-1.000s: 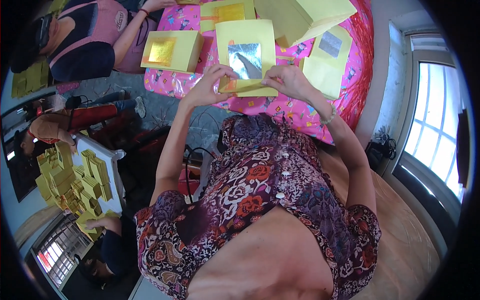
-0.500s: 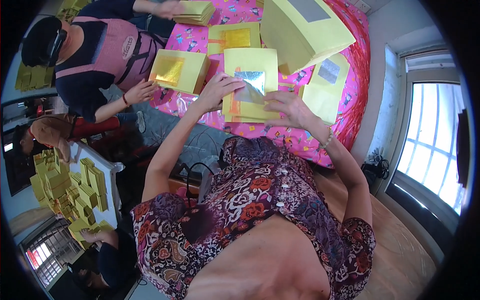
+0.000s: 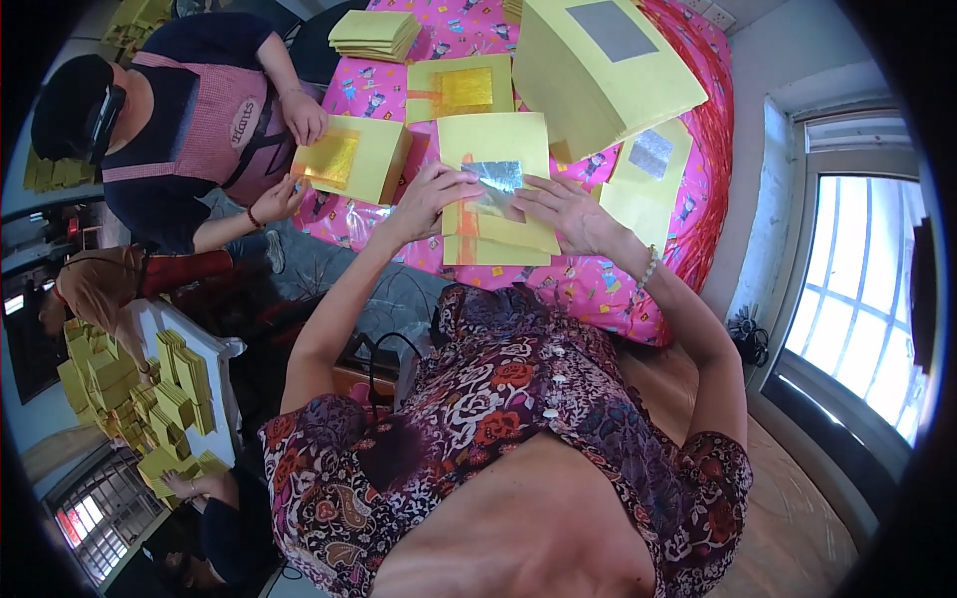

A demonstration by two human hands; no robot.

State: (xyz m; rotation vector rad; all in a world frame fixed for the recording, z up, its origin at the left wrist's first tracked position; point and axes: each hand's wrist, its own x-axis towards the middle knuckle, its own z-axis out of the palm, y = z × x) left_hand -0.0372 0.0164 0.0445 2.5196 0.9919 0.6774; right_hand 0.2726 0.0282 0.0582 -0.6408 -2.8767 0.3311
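Pinching lightly, the silver foil square (image 3: 495, 179) is held by left hand (image 3: 431, 199) and right hand (image 3: 566, 211); judged flimsy, best handled by edges.

The yellow sheet (image 3: 495, 189) under both hands is thin matt paper, its centre patch (image 3: 495, 176) a silvery foil that glints and looks slightly crinkled. An orange printed stripe (image 3: 466, 214) runs down the sheet, flat and dull. The tabletop (image 3: 588, 284) beneath the sheet wears a pink cloth with a smooth, faintly shiny printed surface. Left of the sheet, another paper square (image 3: 354, 157) carries bright gold foil, glossy and reflective. Right of the sheet, a thick stack of paper (image 3: 603, 70) looks matt yellow with a dull grey-silver patch. On the wrist right of the sheet sits a bracelet (image 3: 648, 269) of pale, smooth beads.
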